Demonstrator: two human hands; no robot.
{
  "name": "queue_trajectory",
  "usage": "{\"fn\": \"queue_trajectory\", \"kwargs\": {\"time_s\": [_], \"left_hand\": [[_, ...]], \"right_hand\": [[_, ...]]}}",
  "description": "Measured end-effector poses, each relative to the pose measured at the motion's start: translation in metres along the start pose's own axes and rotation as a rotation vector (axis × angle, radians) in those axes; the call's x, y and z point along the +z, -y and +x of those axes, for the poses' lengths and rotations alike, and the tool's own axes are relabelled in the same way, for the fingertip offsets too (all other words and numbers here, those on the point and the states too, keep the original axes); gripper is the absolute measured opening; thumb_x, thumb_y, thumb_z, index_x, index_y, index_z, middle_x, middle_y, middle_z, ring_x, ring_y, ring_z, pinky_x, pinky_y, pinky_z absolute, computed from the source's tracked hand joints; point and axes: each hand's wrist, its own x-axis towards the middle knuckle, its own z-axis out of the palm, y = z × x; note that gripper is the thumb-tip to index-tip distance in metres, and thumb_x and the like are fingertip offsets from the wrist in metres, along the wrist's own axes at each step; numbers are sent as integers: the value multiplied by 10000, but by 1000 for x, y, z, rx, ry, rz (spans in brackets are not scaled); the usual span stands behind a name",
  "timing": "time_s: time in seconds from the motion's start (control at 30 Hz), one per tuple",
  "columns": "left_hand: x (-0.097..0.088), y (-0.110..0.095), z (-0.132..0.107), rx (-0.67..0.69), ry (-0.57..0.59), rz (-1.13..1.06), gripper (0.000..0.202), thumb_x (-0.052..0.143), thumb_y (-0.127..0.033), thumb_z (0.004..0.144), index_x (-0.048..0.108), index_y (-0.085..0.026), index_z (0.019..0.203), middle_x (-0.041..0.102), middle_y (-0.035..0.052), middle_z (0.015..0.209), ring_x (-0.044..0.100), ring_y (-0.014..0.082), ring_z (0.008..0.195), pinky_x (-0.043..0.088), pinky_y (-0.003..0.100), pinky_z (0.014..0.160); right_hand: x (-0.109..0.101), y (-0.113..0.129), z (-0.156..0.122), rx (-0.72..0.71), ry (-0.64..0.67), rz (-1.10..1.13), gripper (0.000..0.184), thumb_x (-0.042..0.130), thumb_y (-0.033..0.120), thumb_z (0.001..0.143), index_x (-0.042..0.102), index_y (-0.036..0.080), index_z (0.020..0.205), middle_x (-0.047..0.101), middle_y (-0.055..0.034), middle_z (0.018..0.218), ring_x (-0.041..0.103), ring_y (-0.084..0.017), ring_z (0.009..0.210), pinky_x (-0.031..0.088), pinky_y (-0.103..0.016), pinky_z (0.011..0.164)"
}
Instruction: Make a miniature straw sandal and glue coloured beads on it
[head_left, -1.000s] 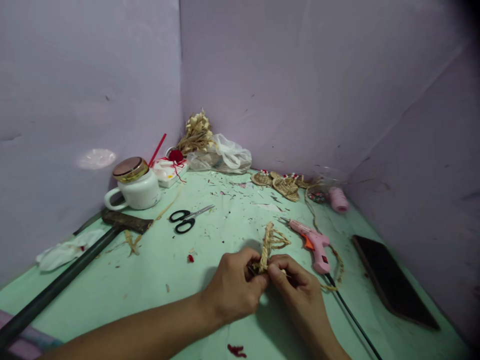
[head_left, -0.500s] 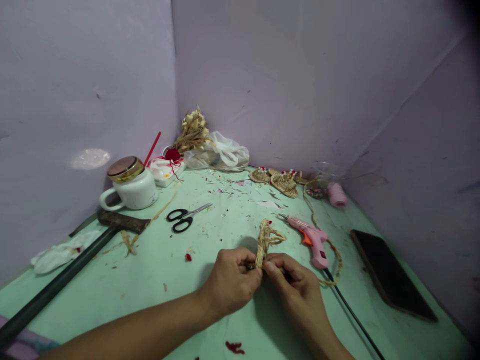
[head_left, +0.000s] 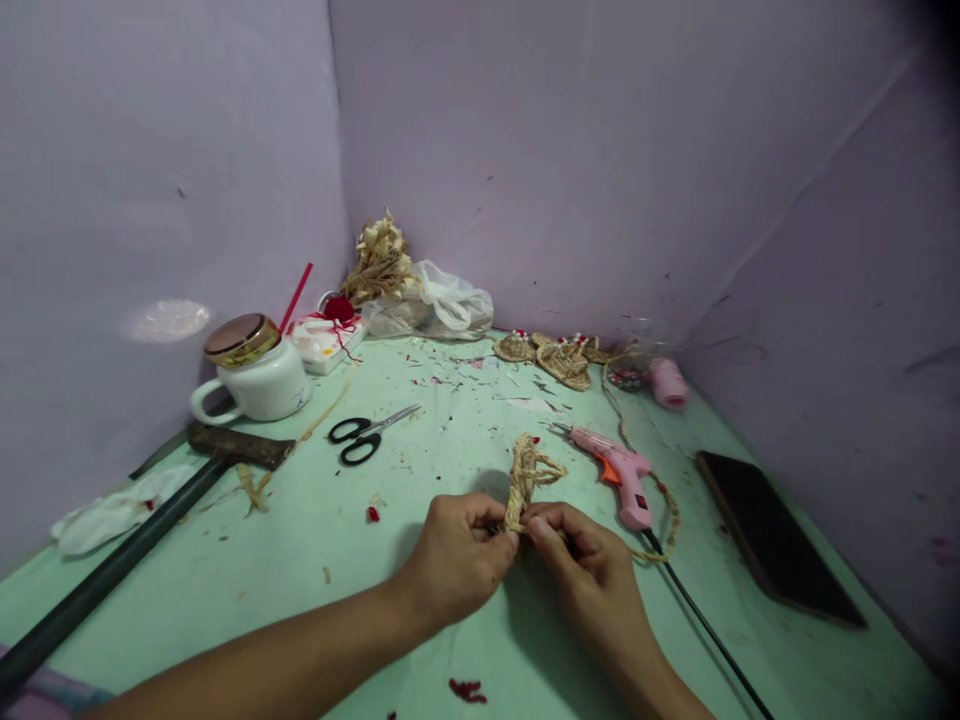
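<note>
Between my two hands stands a small looped piece of braided straw cord (head_left: 523, 480), its loops sticking up above my fingers. My left hand (head_left: 459, 556) is closed, pinching the lower end of the braid between thumb and fingers. On the other side, my right hand (head_left: 581, 560) also pinches the base of the braid, close against the left fingertips. Fingers cover the lower part of the piece. A braided tail (head_left: 675, 515) curves over the table to the right of my right hand, beside a pink glue gun (head_left: 619, 473) lying on its side.
Black-handled scissors (head_left: 364, 437) lie left of centre. A hammer-like tool (head_left: 240, 447) stretches across the left, near a white lidded mug (head_left: 266, 385). At right rests a dark phone (head_left: 776, 535). Woven straw pieces (head_left: 562, 363), pink thread (head_left: 668, 384) and a plastic bag (head_left: 450, 303) line the back.
The camera view has shifted slightly. Both hands keep their pinch on the braided cord, with hardly any movement of the fingers.
</note>
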Motion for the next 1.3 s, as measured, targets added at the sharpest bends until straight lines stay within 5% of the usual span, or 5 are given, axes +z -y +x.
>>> {"fn": "queue_trajectory", "kwargs": {"time_s": [0.37, 0.77, 1.0, 1.17, 1.3], "left_hand": [[-19, -15, 11, -153, -10, -304, 274, 685, -302, 595, 644, -87, 761, 658, 61, 611, 598, 132, 512, 486, 243, 507], [-19, -9, 13, -25, -155, 115, 194, 578, -195, 671, 676, -116, 819, 549, -40, 465, 341, 46, 309, 264, 176, 326], [-19, -7, 12, 4, -228, 118, 193, 618, -181, 621, 603, -108, 798, 511, -56, 471, 395, 55, 355, 318, 171, 351], [-15, -13, 8, 63, -266, -31, 507, 641, -208, 608, 492, -135, 1087, 585, -25, 677, 475, 77, 416, 368, 174, 318], [-14, -12, 11, 70, -258, -27, 285, 637, -232, 627, 593, -112, 882, 619, 3, 647, 500, 87, 418, 414, 193, 345]], "right_hand": [[-9, -2, 5, 138, -245, 222, 309, 603, 446, 721, 594, 176, 872, 625, -81, 879, 597, -213, 771, 512, -310, 607], [-1, -11, 11, 116, -86, 276, 137, 674, 176, 635, 611, 168, 757, 661, -22, 703, 622, -175, 662, 493, -292, 626], [-3, -17, 12, 78, -71, 131, 70, 627, 220, 699, 619, 166, 743, 661, -23, 697, 605, -174, 655, 472, -283, 614], [-4, -10, 10, 31, -48, 126, 125, 596, 245, 734, 628, 164, 824, 659, -29, 748, 601, -168, 669, 473, -271, 604], [-3, -9, 10, 28, -39, 199, 247, 681, 216, 646, 623, 165, 881, 667, -44, 829, 620, -183, 734, 496, -297, 678]]}}
